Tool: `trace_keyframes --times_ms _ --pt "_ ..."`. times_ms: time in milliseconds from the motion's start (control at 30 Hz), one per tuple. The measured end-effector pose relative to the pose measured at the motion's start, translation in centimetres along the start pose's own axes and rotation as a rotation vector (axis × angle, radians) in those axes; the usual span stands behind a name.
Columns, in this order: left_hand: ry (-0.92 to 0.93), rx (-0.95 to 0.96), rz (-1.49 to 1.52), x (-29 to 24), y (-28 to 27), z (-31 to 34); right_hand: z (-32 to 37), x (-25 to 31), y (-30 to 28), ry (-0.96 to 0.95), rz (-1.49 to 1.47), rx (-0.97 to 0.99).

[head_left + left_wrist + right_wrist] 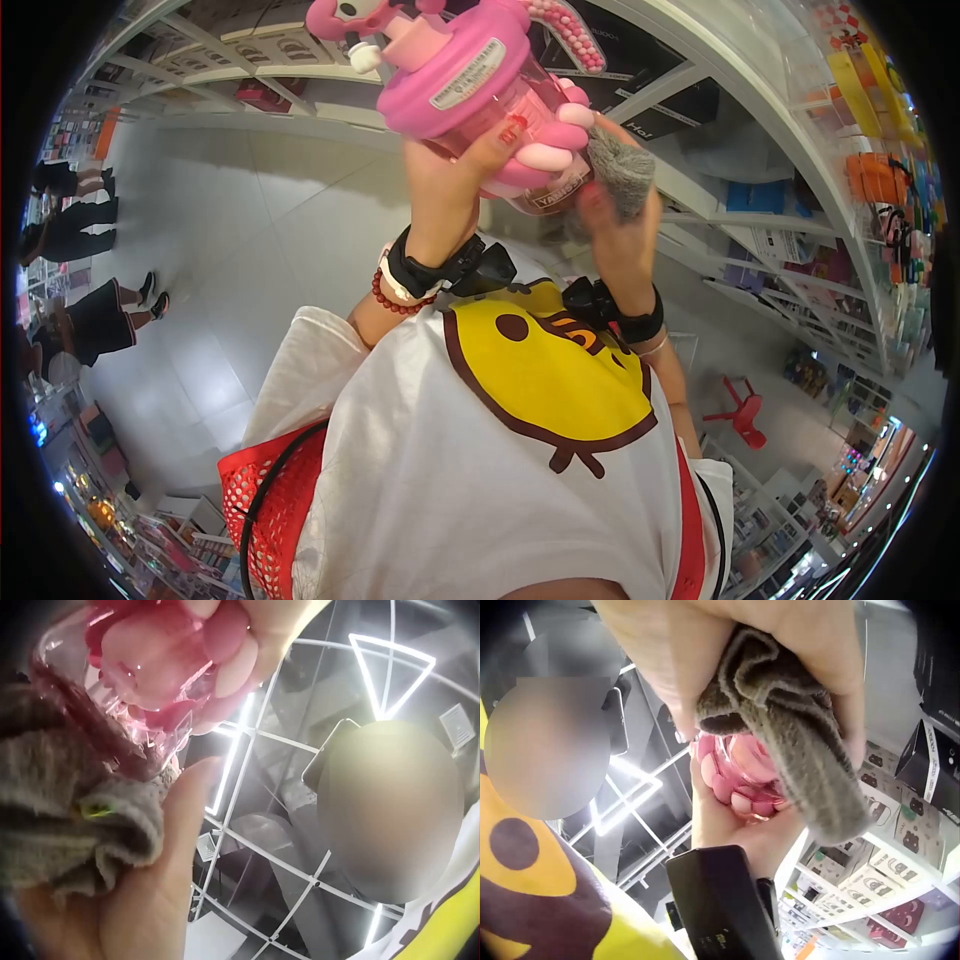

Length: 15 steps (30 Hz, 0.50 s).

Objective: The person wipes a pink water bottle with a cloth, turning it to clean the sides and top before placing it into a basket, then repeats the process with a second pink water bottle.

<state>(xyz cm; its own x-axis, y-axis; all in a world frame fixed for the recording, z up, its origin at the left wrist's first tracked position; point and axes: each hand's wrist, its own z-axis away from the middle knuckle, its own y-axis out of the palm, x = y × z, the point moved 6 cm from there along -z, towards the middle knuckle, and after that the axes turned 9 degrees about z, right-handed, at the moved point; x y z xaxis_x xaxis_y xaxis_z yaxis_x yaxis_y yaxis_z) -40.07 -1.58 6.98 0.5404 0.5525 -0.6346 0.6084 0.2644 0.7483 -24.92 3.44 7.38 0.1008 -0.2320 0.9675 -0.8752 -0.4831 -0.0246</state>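
1. Left hand (452,178) grasps the pink jar (447,98), thumb with a red-painted nail along its clear side. Far fingers are mostly hidden behind it.
2. Jar is held up in front of the person, tilted, lid towards upper left. The figure (352,14) on the lid is cut off by the head view's top edge; a beaded strap (574,34) is partly cut off too.
3. Right hand (625,245) grips a bunched grey cloth (622,172) near the jar's base. Fingers blurred in head view; right wrist view shows them around the folds. The cloth hides part of the jar there.
4. Writing: white label (466,74) on the lid has a barcode, lines too small to read. Dark label (560,193) low on the jar, letters starting "YA", rest unclear. A black box (655,122) on the shelving (690,165) appears to read "Ho!". The white strip on another black box (931,761) cannot be read surely.
5. Pink and pale rounded pieces ring the jar body; reflections blur its inside.
6. Around: bear-print boxes (922,825), red chair (742,412) on the floor (215,290), bystanders' legs (100,225) at left, upper bodies unclear.
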Motion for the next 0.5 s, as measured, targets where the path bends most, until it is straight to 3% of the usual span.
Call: trace_keyframes --times_ms 133,233,400,500 --pt "0.014 0.156 0.013 0.7 -0.3 0.9 -0.4 -0.5 0.7 -0.035 -0.142 0.115" --pt "-0.185 0.078 0.355 1.2 -1.1 1.2 -0.4 0.2 0.0 -0.067 -0.088 0.115" --pt "-0.218 0.195 0.201 0.0 -1.2 2.5 0.5 1.7 -0.1 -0.218 -0.154 0.071" --pt "-0.226 0.238 0.112 0.7 -2.9 2.4 0.7 2.1 -0.4 -0.140 -0.216 0.059"
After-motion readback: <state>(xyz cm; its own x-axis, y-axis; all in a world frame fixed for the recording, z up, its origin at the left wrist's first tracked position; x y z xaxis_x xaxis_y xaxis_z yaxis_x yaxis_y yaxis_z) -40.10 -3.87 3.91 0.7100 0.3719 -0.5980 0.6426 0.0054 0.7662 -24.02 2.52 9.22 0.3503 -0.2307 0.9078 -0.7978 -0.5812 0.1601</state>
